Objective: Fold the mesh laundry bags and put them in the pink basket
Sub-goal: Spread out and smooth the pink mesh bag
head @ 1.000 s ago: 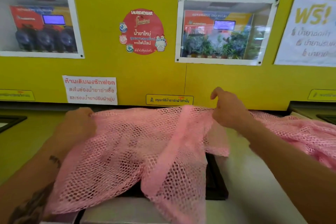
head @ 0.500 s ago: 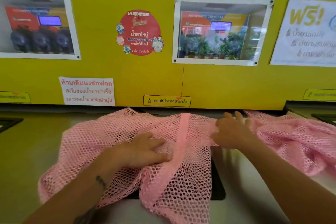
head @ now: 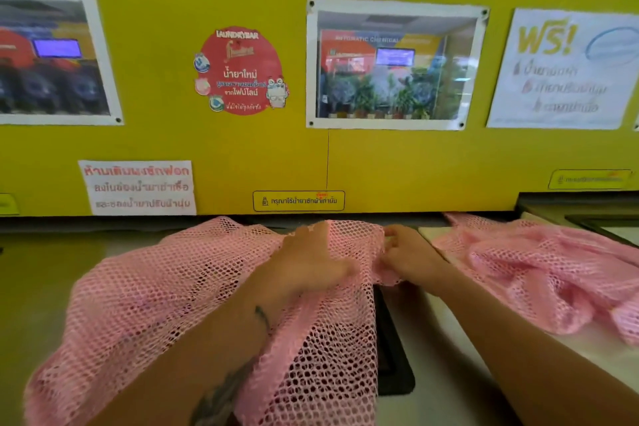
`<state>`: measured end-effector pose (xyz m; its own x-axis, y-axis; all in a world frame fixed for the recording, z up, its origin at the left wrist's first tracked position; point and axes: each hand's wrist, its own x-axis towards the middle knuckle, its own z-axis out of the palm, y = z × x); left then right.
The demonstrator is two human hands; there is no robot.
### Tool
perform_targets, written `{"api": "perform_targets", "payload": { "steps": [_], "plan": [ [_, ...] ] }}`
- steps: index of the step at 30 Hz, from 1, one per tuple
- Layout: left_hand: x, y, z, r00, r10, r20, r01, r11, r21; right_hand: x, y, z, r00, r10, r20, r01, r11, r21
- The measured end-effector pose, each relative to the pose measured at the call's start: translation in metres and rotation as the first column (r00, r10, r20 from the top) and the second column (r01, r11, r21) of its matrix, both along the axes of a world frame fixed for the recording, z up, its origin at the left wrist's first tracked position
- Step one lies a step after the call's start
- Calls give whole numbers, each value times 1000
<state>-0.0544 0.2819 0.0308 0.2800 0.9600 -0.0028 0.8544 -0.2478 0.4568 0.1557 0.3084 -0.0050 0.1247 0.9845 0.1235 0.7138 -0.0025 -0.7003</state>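
Note:
A pink mesh laundry bag (head: 155, 294) lies spread over the machine top in front of me, with its near part hanging toward me. My left hand (head: 311, 259) rests flat on the bag near its far edge, pressing it down. Just to the right, my right hand (head: 411, 252) has its fingers curled on the bag's far right edge. A second heap of pink mesh bags (head: 539, 270) lies crumpled at the right. The pink basket is out of view.
A yellow wall panel (head: 242, 149) with posters and stickers rises right behind the bags. A black recessed frame (head: 394, 356) shows under the bag's right side, set in the white machine top (head: 449, 373). A grey surface (head: 34, 287) lies at the left.
My left hand slid from the bag's far left corner across to its middle far edge, close to my right hand. My right hand lowered the bag's right edge onto the surface.

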Motion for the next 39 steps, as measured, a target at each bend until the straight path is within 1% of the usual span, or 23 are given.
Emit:
{"api": "perform_targets", "payload": {
  "steps": [2,3,6,8,11,13,15,16,17,18,19,20,21,22,23,24,25,26,27,29,30,33,39],
  "plan": [
    [2,7,-14,984,18,-179,-17,1000,9,-2,-7,7,996,54,67,-54,999,0],
    [2,7,-18,982,29,-187,-18,998,63,-1,-10,9,990,84,115,-86,996,14],
    [-5,11,-19,993,31,112,-58,966,250,8,-12,12,941,106,322,-118,993,18],
    [-16,11,-6,964,38,265,-119,947,297,14,-6,16,913,13,407,-48,996,75],
    [-31,0,15,915,-22,403,-143,916,374,20,8,26,938,-194,287,62,910,411],
    [-37,-16,27,933,-156,324,59,955,289,24,16,38,941,-228,251,65,848,527],
    [-38,-34,35,894,-341,289,353,935,12,29,19,46,919,-197,341,-16,847,532],
    [-39,-37,37,856,-362,368,421,902,-93,33,19,48,892,-181,413,-44,877,478],
    [-41,-36,38,826,-326,460,414,905,-100,39,18,50,849,-176,499,-33,923,383],
    [-43,-30,37,813,-261,521,335,941,-52,43,13,53,776,-169,608,21,970,244],
    [-47,-20,35,844,-193,501,210,977,23,48,7,58,680,-143,719,95,990,106],
    [-51,-11,31,906,-130,403,107,991,80,51,1,61,593,-106,798,160,987,12],
    [-57,-1,24,966,-78,245,60,995,81,54,-4,64,553,-94,828,196,980,-20],
    [-63,7,15,997,-57,54,56,998,17,53,-9,68,567,-112,816,191,982,2],
    [-69,14,4,989,-67,-131,55,994,-90,49,-15,72,633,-137,762,159,986,45],
    [-73,19,-9,962,-79,-261,34,985,-171,41,-19,75,723,-123,680,104,992,69],
    [-76,24,-19,943,-56,-327,-17,976,-216,30,-25,77,810,-46,584,24,999,45],
    [-78,29,-27,936,0,-353,-84,972,-221,16,-32,75,857,73,511,-68,997,-29],
    [-77,31,-31,931,74,-359,-157,965,-209,1,-39,70,852,204,481,-163,978,-128],
    [-72,33,-33,911,166,-378,-255,946,-200,-25,-50,52,774,409,483,-245,897,-368],
    [-70,32,-30,904,190,-384,-282,938,-200,-32,-51,42,747,444,495,-222,868,-445],
    [-74,30,-19,908,176,-380,-273,936,-221,-33,-41,24,751,404,522,-155,877,-455],
    [-95,16,-14,931,137,-338,-185,976,-114,-11,-24,25,806,403,434,-251,896,-367]
  ]
}}
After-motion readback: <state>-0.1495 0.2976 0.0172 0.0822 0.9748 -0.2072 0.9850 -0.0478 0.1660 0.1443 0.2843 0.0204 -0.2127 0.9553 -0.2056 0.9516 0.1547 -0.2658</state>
